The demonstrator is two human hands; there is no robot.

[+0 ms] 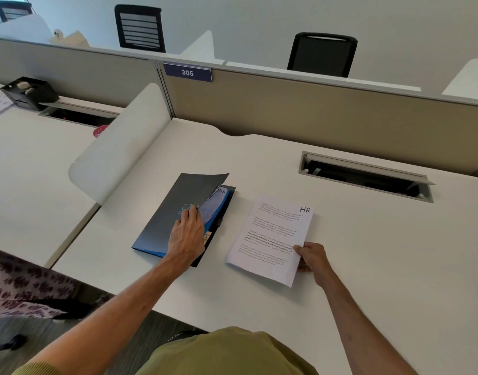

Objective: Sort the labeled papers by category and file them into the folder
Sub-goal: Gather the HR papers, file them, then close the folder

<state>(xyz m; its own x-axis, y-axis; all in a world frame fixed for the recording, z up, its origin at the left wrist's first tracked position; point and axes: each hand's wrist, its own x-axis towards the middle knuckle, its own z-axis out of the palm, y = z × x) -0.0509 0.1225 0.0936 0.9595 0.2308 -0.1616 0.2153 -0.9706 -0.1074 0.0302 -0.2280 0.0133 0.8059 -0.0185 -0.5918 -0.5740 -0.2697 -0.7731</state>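
At mid-worktop your left hand (188, 234) pinched up the limp cover of the folder (165, 217) by its free edge, while your right hand (312, 257) pinched the near corner of the HR papers (273, 239) just beside it, a light, floppy sheaf likely to sag unless supported underneath.

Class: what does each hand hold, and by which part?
Right hand: HR papers, near right edge. Left hand: folder cover, its free right edge.

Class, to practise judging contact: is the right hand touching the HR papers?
Touching. The head view shows the right hand pinching the HR papers at their near right edge, with the thumb on top.
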